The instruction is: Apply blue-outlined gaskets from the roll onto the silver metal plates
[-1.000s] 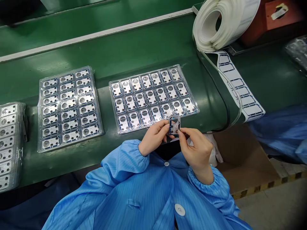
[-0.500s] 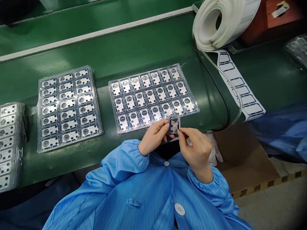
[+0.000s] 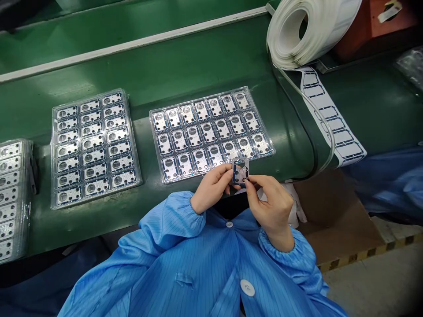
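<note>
My left hand (image 3: pixel 214 185) is closed on a small metal plate (image 3: pixel 240 171) with a dark blue frame-like edging and a large opening near its top. The left thumb lies along the plate's left side, with the other fingers partly hidden beneath. My right hand (image 3: pixel 272 202) pinches at the plate's lower right corner with thumb and fingertip. Whether a separate thin layer is between those fingertips is too small to tell. Just behind the hands lies a clear plastic tray (image 3: pixel 214 171) holding rows of similar silver plates.
At left lie another filled tray (image 3: pixel 95 191) and a tray stack (image 3: pixel 28 198). A label roll (image 3: pixel 317 31) stands at back right, its printed strip (image 3: pixel 330 119) trailing over the green bench (image 3: pixel 198 61) beside a cable (image 3: pixel 309 141). A cardboard box (image 3: pixel 330 211) sits below the edge.
The dark edging now lines up more closely with the held plate, and the plate looks slightly turned. Both hands keep almost the same place and grip.
</note>
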The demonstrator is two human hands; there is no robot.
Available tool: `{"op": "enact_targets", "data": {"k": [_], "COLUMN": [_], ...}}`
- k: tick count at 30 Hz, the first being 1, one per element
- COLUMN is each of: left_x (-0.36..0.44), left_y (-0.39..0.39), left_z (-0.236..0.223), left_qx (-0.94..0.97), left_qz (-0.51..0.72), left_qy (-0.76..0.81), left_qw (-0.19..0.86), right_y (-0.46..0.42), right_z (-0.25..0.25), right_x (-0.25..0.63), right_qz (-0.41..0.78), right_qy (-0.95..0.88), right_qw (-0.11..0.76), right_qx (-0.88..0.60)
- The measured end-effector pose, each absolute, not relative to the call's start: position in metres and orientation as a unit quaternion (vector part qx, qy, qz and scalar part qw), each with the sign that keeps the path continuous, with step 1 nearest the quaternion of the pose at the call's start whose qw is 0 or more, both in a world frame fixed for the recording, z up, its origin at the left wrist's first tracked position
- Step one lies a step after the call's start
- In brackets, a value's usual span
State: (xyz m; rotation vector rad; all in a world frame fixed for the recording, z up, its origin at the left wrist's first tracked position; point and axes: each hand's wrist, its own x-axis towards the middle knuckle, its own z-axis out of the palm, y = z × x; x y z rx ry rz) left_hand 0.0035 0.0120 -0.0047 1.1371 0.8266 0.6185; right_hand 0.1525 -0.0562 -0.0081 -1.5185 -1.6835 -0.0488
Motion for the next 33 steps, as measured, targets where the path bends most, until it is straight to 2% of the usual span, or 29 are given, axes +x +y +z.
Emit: {"op": "enact_targets", "data": {"k": [11,21,29,33], "left_x": [0.0049,0.0051,0.0052,0.005], "left_y": [0.0109,0.0104,0.0116,0.011], "left_z": [-0.0055,-0.0082,-0.0068,-0.0082], "left_qx": [0.5,0.487,0.452,0.411], "left_qz": [0.294,0.304,0.326,0.35], "left_qy": [0.368,0.358,0.357,0.359], "left_qw": [0.727,0.736,0.75,0.761], "right_y": [-0.0563,-0.0531,-0.0534,-0.0563], "right_z": [-0.0109,-0.0129,-0.017,-0.0157], "right_x": [0.1535,0.1522,0.153,0.1535], "right_qz": [-0.015,-0.077,-0.176,-0.171], "right_qy": [-0.678,-0.694,-0.727,-0.742], "right_qw": [0.402,0.383,0.355,0.333], "right_qx": [-0.615,-0.606,-0.561,-0.557]}}
